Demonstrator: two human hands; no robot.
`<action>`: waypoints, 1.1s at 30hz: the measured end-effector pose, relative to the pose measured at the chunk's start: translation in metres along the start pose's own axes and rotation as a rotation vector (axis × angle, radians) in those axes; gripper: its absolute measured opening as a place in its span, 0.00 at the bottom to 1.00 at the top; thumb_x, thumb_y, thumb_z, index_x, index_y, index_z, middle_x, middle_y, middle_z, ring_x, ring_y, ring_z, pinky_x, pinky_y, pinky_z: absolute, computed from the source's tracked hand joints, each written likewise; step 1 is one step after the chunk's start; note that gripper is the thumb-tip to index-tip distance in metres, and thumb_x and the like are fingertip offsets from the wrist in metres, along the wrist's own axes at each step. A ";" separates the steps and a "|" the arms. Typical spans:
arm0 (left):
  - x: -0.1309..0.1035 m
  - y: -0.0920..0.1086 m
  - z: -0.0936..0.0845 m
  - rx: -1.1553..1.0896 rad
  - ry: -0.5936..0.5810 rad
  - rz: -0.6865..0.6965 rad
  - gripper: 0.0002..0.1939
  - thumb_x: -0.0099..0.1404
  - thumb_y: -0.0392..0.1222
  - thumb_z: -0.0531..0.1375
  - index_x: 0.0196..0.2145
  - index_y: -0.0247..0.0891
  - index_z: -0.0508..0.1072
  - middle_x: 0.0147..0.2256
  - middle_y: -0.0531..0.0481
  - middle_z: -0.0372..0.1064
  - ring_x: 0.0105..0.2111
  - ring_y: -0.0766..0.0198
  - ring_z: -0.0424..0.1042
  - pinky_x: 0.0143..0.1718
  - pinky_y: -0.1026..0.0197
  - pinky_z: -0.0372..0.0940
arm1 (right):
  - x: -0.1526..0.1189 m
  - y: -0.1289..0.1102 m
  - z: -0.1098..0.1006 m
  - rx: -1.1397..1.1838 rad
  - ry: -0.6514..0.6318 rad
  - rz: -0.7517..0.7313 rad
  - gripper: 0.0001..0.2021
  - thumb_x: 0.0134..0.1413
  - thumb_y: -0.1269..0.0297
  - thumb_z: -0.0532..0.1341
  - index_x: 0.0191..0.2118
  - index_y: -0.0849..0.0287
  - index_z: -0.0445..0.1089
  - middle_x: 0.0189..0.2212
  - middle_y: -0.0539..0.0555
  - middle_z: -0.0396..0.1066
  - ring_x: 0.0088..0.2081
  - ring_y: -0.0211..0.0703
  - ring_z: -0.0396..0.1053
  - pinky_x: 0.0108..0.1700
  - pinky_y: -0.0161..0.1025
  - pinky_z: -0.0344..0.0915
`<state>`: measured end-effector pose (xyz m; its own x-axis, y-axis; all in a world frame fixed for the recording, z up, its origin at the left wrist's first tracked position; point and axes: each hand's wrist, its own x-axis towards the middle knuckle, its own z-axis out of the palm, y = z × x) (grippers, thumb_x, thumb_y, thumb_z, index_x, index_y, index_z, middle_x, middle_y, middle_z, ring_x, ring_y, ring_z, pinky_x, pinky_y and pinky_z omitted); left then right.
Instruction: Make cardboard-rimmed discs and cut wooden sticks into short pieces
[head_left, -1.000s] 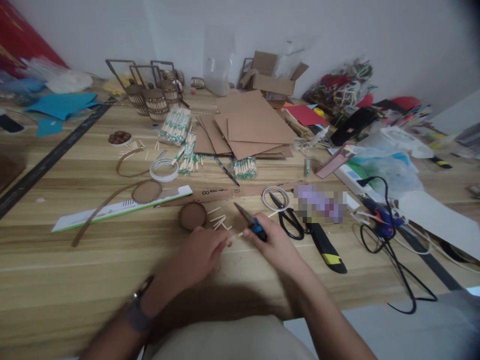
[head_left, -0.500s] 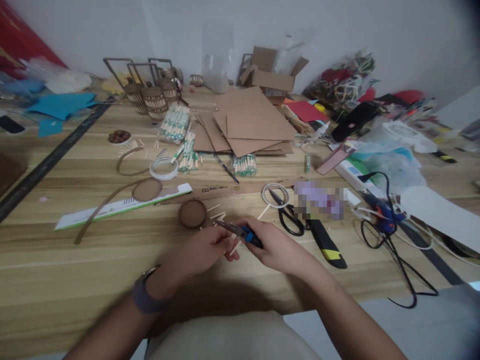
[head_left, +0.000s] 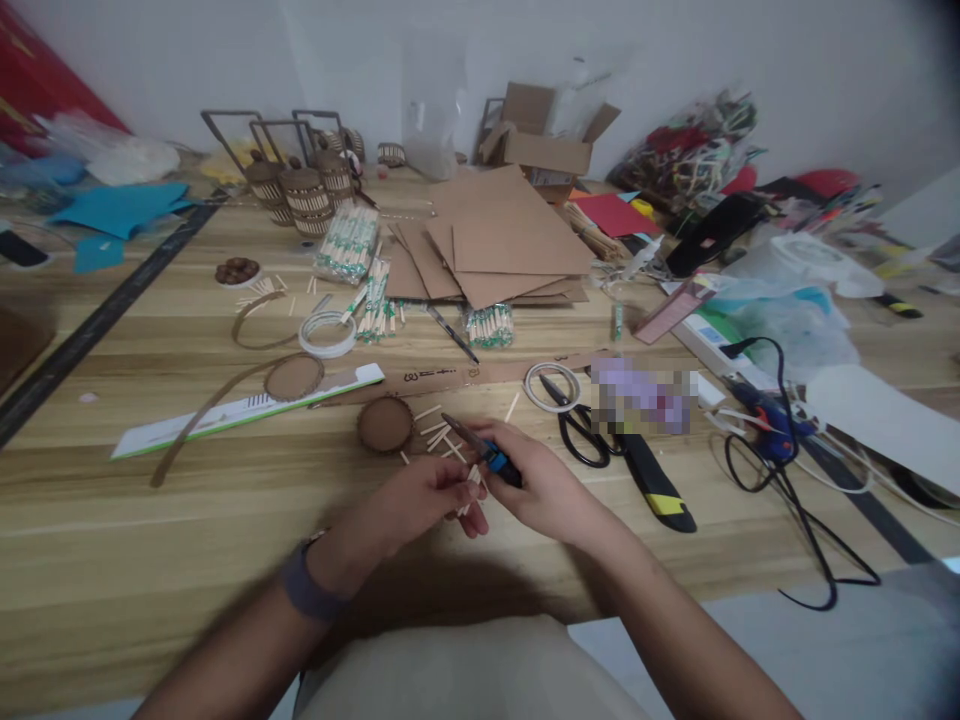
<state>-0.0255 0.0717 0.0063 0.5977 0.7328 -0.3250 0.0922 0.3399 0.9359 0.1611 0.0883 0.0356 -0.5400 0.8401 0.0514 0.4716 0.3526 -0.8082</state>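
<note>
Pale wooden sticks (head_left: 469,490) are pinched between the thumb and fingers of my left hand (head_left: 431,492), which wears a dark wristband. My right hand (head_left: 544,485) is closed round a pair of pliers (head_left: 491,455) with blue-and-black handles, the dark pointed jaws aimed up and left, just above the left fingertips. Part of the grips is hidden in the palm. Loose short sticks (head_left: 439,430) lie beyond the hands, beside a round brown cardboard dish (head_left: 385,425) with a notched rim.
Black scissors (head_left: 581,435), a tape roll (head_left: 552,387) and a black-yellow cutter knife (head_left: 660,495) lie to the right, near a blue glue gun (head_left: 772,430) with its cord. Cardboard sheets (head_left: 517,230) and bundled sticks (head_left: 349,240) sit farther back. Small lidded buckets (head_left: 306,200) stand back left.
The pliers' jaws have swung from pointing left over my left fingers to pointing more upward. My left hand has moved slightly right and down, and several sticks now show in its fingers.
</note>
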 end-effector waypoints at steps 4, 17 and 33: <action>0.002 0.000 -0.001 -0.151 0.191 0.000 0.19 0.62 0.57 0.60 0.28 0.37 0.71 0.27 0.51 0.73 0.29 0.63 0.70 0.34 0.61 0.61 | -0.004 0.004 0.013 -0.082 0.236 -0.046 0.14 0.56 0.69 0.62 0.48 0.57 0.67 0.62 0.66 0.58 0.68 0.56 0.51 0.63 0.54 0.57; 0.005 -0.002 0.013 -0.321 0.346 0.065 0.10 0.56 0.47 0.64 0.31 0.39 0.73 0.32 0.50 0.73 0.38 0.58 0.70 0.44 0.57 0.62 | -0.010 0.010 0.036 -0.146 0.339 -0.039 0.20 0.51 0.65 0.70 0.49 0.56 0.66 0.60 0.66 0.56 0.68 0.58 0.50 0.61 0.55 0.61; -0.019 0.015 0.002 -0.044 0.188 -0.058 0.14 0.63 0.50 0.59 0.39 0.37 0.73 0.27 0.51 0.77 0.34 0.58 0.76 0.46 0.55 0.63 | -0.046 -0.009 -0.038 0.647 -0.329 0.845 0.16 0.39 0.57 0.67 0.36 0.59 0.71 0.29 0.50 0.67 0.32 0.39 0.64 0.33 0.36 0.62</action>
<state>-0.0337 0.0619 0.0269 0.4327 0.8072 -0.4015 0.0849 0.4069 0.9095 0.2078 0.0620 0.0629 -0.4203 0.5247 -0.7403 0.3744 -0.6429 -0.6683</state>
